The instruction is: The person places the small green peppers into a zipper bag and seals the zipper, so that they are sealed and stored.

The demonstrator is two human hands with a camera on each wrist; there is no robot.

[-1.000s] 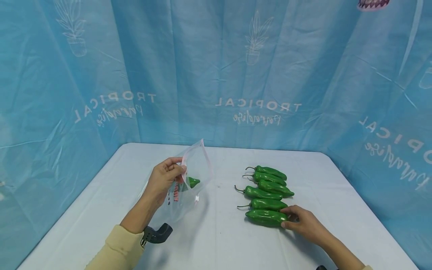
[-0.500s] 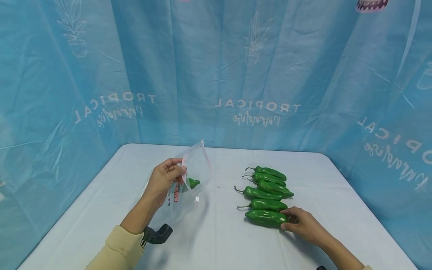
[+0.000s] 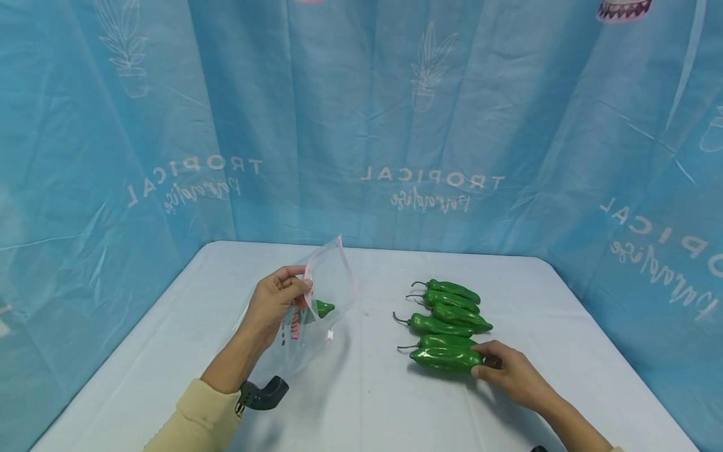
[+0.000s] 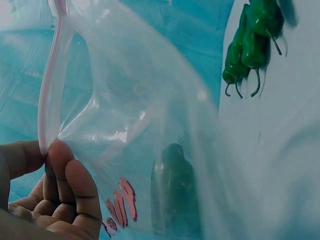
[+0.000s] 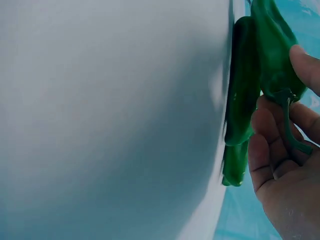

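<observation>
My left hand (image 3: 277,304) pinches the rim of a clear zip bag (image 3: 333,267), its mouth spread toward the right. Inside the bag lies a green pepper (image 4: 174,192), seen through the plastic behind red print. At the near end of a row of peppers, my right hand (image 3: 511,373) grips the stem end of a green chili pepper (image 3: 446,359) between thumb and fingers. In the right wrist view its curved stem (image 5: 292,127) points into the palm, and the pepper (image 5: 275,50) sits above its neighbour.
Several more green peppers (image 3: 446,323) lie in a column behind the gripped one, stems mostly to the left. They rest on a white-covered table (image 3: 390,408). Blue printed curtains (image 3: 339,125) close off the back and both sides.
The pepper in my right hand has risen slightly and tipped, now overlapping the one behind it. My left hand and the bag have stayed in place.
</observation>
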